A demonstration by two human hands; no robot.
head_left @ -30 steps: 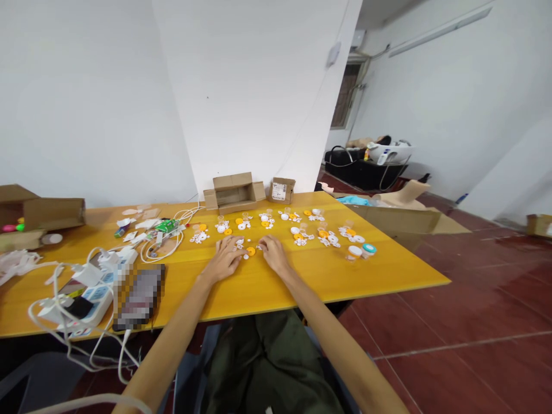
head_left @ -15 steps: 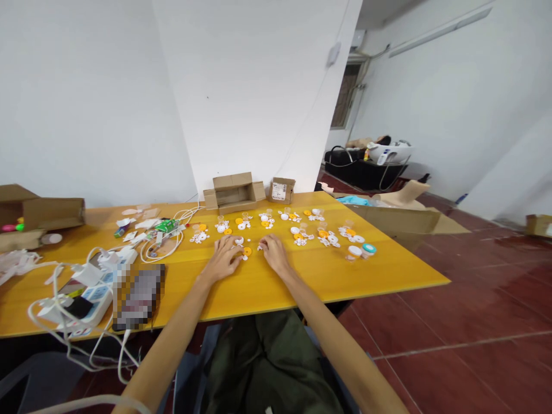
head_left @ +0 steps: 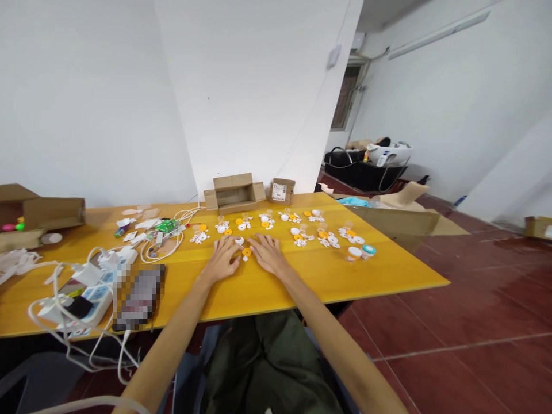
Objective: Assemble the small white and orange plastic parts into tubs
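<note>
My left hand (head_left: 224, 259) rests on the table with its fingers spread, close around a small group of parts. An orange disc (head_left: 246, 252) lies between my two hands, and a small white piece (head_left: 245, 259) sits just in front of it. A white round cap (head_left: 240, 241) shows beyond my left fingertips. My right hand (head_left: 268, 254) lies palm down with its fingers stretched toward the disc. Parts under the fingers of both hands are hidden. Neither hand visibly holds anything.
Several groups of white and orange parts with clear cups (head_left: 302, 228) lie across the wooden table (head_left: 345, 282). Two lidded jars (head_left: 355, 253) stand at right. Cardboard boxes (head_left: 235, 195) are at the back. A power strip (head_left: 103, 293), cables and a phone (head_left: 140, 296) occupy the left.
My right hand has moved a little left toward the orange disc, and its fingers have gone from bunched to spread. My left hand stays almost in place.
</note>
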